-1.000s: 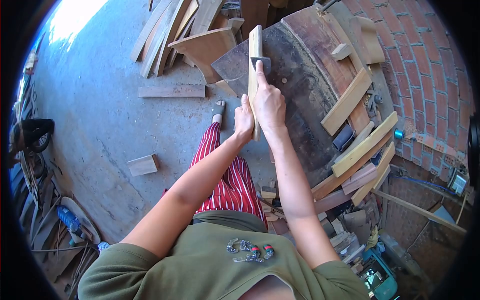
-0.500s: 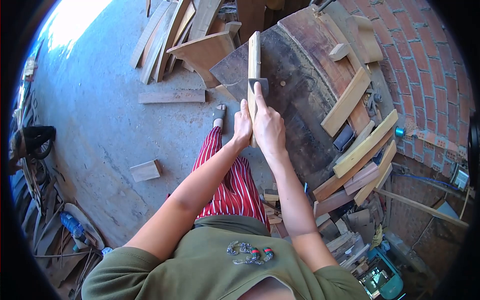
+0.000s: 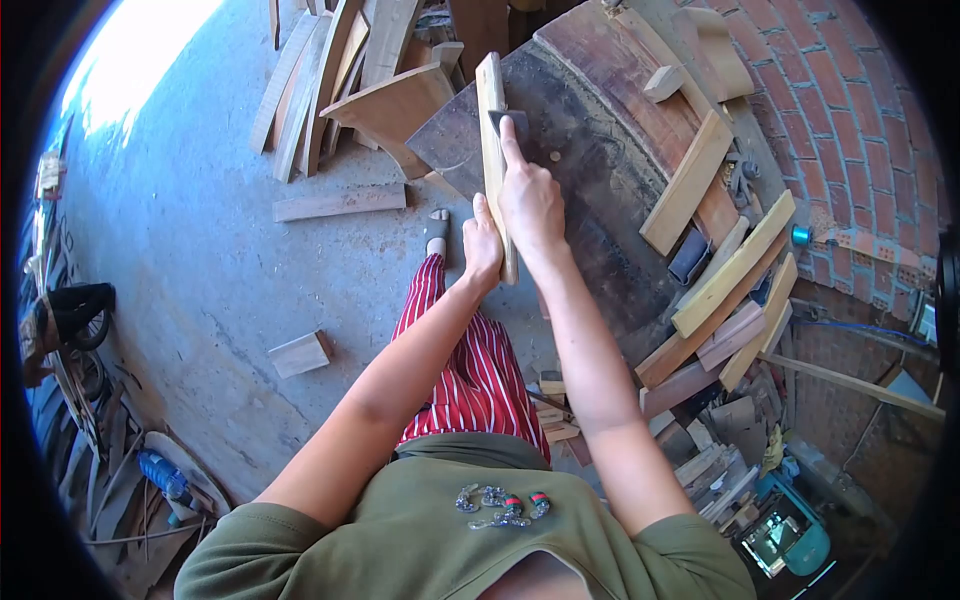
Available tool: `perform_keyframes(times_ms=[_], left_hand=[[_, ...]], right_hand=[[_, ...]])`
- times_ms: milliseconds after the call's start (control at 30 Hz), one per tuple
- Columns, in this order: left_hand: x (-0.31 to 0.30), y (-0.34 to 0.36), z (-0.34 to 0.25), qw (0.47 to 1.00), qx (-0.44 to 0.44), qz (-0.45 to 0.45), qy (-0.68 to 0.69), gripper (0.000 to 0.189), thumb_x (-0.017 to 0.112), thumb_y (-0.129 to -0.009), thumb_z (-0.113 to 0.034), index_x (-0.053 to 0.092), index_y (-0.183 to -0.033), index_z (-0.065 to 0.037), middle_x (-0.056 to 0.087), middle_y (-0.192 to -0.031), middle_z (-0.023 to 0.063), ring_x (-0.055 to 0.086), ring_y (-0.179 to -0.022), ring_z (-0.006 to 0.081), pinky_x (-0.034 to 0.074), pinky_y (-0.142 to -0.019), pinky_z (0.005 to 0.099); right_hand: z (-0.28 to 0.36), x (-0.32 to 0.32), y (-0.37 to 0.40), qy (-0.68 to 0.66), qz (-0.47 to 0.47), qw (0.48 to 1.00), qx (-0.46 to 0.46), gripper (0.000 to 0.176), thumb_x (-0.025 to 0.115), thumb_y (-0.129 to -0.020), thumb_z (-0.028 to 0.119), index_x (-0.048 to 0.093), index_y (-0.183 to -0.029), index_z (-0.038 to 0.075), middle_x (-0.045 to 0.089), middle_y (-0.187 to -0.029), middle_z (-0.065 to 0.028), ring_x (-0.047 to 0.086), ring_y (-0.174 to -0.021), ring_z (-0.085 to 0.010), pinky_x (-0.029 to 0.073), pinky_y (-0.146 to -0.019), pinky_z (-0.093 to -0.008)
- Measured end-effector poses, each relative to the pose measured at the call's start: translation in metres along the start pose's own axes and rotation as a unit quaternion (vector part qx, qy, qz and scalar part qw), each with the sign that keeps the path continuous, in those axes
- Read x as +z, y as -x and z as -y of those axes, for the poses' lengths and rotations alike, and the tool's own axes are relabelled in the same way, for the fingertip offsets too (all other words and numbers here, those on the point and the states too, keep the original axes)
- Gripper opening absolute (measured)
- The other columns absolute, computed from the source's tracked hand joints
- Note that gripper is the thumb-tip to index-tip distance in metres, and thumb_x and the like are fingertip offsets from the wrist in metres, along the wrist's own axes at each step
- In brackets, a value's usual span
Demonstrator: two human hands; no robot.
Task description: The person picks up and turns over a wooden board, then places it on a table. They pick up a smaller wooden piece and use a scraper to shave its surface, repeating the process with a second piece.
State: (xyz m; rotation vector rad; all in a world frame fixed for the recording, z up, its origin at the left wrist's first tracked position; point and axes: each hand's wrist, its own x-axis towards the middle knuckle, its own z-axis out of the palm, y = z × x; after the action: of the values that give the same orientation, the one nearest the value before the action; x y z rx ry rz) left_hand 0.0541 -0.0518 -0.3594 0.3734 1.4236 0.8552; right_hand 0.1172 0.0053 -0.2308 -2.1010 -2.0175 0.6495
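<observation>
A long, narrow wooden strip points away from me, its far part over the corner of a dark worktable. My left hand is closed around its near end. On the strip's right side lies my right hand, index finger stretched forward onto a small dark grey sheet that looks like sandpaper. This sheet is folded over the strip. The rest of the right hand's fingers are hidden underneath.
Planks lean in a pile at the far left, beside a curved board. More boards lie on the table's right side, near a brick wall. Loose wood blocks rest on the concrete floor.
My right hand and the dark sheet have slid further out along the strip, away from me. The left hand still grips the near end. The view has shifted slightly.
</observation>
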Motion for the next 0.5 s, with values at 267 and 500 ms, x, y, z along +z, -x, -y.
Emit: perform_keyframes(times_ms=[267, 500], left_hand=[[0.006, 0.004, -0.011, 0.998, 0.001, -0.048, -0.046, 0.074, 0.029, -0.103, -0.052, 0.066, -0.094, 0.011, 0.068, -0.078, 0.0172, 0.066, -0.072, 0.0235, 0.052, -0.066, 0.0390], [0.011, 0.025, -0.028, 0.999, 0.010, -0.038, -0.038, 0.074, 0.028, -0.103, -0.051, 0.066, -0.096, 0.011, 0.069, -0.082, 0.0180, 0.067, -0.074, 0.0238, 0.052, -0.065, 0.0393]], right_hand=[[0.003, 0.000, -0.008, 0.013, 0.004, 1.000, 0.007, 0.071, 0.060, -0.088, 0.015, 0.028, -0.151, 0.021, 0.065, -0.080, -0.0250, 0.068, -0.075, -0.0420, 0.055, -0.068, -0.0510], [0.003, -0.002, 0.023, 0.044, 0.011, 0.999, 0.002, 0.079, 0.069, -0.082, 0.017, 0.030, -0.150, 0.020, 0.066, -0.078, -0.0184, 0.070, -0.073, -0.0367, 0.058, -0.065, -0.0450]])
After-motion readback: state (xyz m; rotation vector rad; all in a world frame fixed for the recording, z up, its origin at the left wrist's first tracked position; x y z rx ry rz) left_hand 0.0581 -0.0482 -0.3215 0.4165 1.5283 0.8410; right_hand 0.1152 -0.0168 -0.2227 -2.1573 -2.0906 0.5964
